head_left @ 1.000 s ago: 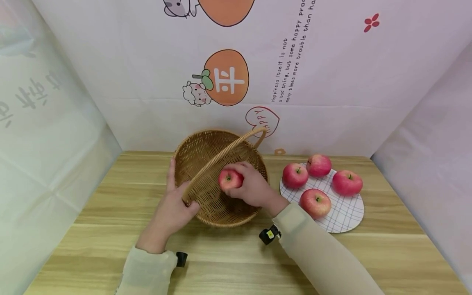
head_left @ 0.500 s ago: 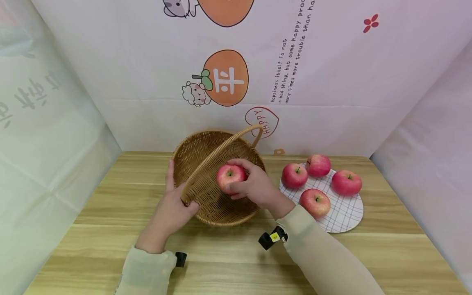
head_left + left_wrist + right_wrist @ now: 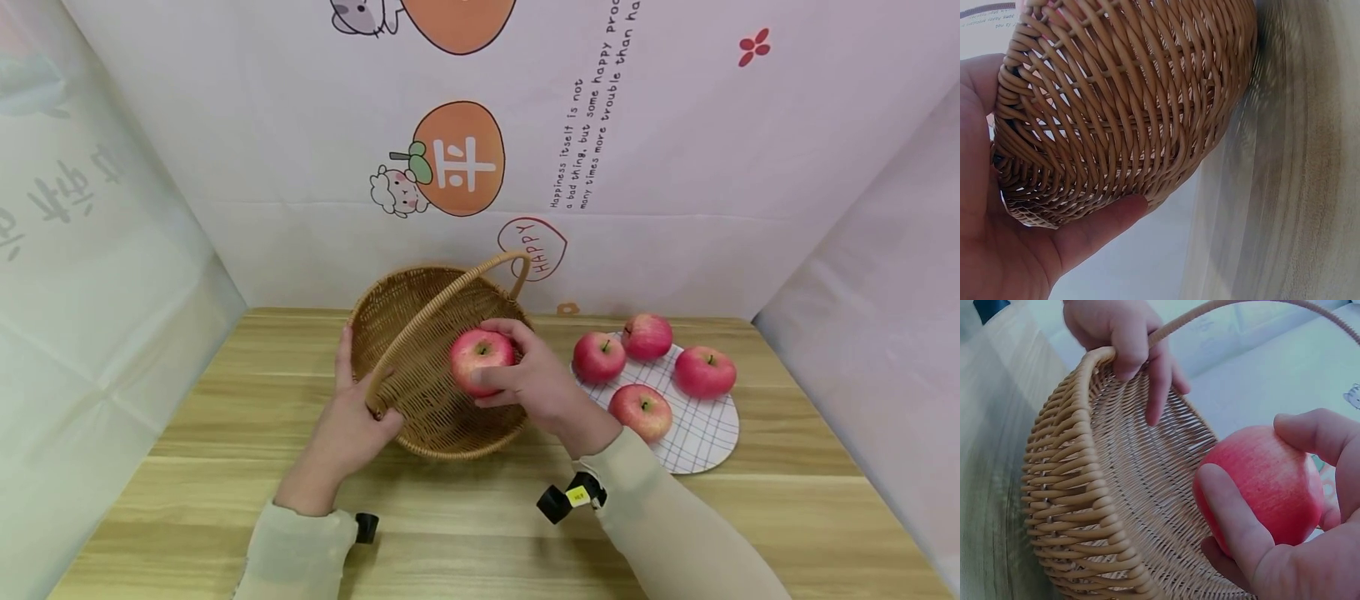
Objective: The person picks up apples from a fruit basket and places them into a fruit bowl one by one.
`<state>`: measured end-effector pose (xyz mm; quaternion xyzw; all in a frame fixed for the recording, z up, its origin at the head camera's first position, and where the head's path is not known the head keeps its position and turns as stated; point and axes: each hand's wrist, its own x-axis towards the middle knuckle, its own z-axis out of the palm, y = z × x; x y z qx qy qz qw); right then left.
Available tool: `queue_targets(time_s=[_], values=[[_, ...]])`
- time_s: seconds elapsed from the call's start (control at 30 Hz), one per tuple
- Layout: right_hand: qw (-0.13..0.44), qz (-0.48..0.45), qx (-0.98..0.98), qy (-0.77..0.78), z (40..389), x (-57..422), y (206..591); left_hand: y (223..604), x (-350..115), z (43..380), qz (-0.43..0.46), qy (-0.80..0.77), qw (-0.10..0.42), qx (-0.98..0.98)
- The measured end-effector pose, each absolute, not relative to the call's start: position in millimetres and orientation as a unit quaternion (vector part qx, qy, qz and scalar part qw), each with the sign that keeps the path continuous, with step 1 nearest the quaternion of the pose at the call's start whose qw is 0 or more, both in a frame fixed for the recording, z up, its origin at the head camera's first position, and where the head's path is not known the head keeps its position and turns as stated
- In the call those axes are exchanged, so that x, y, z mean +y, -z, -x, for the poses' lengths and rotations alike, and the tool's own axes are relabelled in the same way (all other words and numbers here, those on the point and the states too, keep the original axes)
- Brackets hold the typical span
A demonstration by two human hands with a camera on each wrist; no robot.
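Observation:
A round wicker basket [image 3: 405, 404] with a tall arched handle stands at the back of the table, its mouth tipped toward me. My left hand [image 3: 348, 429] grips its left rim at the foot of the handle; in the right wrist view some of those fingers reach inside. Close up, the left wrist view has the woven outer wall [image 3: 1122, 94] with a finger along it. A red apple [image 3: 476, 354] is held between the thumb and fingers of my right hand [image 3: 543, 383], over the basket's mouth. In the right wrist view this apple [image 3: 1260, 481] hangs clear of the weave.
To the right lies a white checked oval mat [image 3: 701, 437] bearing several red apples, one of them a front apple [image 3: 640, 412]. A printed white backdrop [image 3: 660, 258] rises behind the wooden table [image 3: 450, 533], with pale sheets on both sides.
My right hand has lifted the apple up out of the basket and drawn it slightly right and nearer the camera. The basket has shifted a little left with its handle, my left hand staying on the rim.

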<state>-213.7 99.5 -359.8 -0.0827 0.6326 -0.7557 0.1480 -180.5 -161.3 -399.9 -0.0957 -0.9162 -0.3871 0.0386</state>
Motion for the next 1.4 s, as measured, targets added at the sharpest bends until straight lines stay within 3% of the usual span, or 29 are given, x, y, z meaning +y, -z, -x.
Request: queue_targets(time_s=[0.6,0.87,1.2,1.4], values=[[0.099,0.067,0.631,0.766,198,139,335,402,-162,182,0.101,0.397,0.034,-0.912],[0.042,0.03,0.649,0.759,192,188,323,405,-163,183,0.1,0.406,0.035,-0.908],[-0.034,0.071,0.593,0.801,180,265,328,407,-164,183,0.101,0.418,0.029,-0.902],[-0.042,0.049,0.584,0.809,164,317,340,406,-164,184,0.105,0.408,0.033,-0.907]])
